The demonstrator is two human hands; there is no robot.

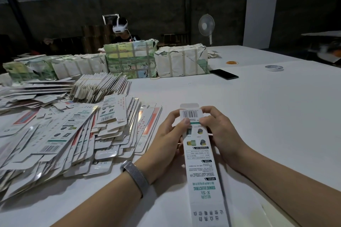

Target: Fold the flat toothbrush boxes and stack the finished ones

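Note:
A long white toothbrush box (pixel 203 167) with teal print and a barcode lies lengthwise in front of me, its far flap standing open. My left hand (pixel 166 140) grips its left side near the barcode, thumb on top. My right hand (pixel 219 131) pinches the right side at the same end, fingers curled over the top edge. To the left spreads a big loose heap of flat toothbrush boxes (pixel 70 134), and behind it a leaning row of flat boxes (pixel 99 86).
Paper-wrapped bundles (pixel 129 59) line the back of the white table (pixel 258 108). A black phone (pixel 224 74), a tape roll (pixel 274 68) and rubber bands (pixel 232 62) lie at the right rear. A person with a headset (pixel 120 29) sits behind; a fan (pixel 206 27) stands beyond.

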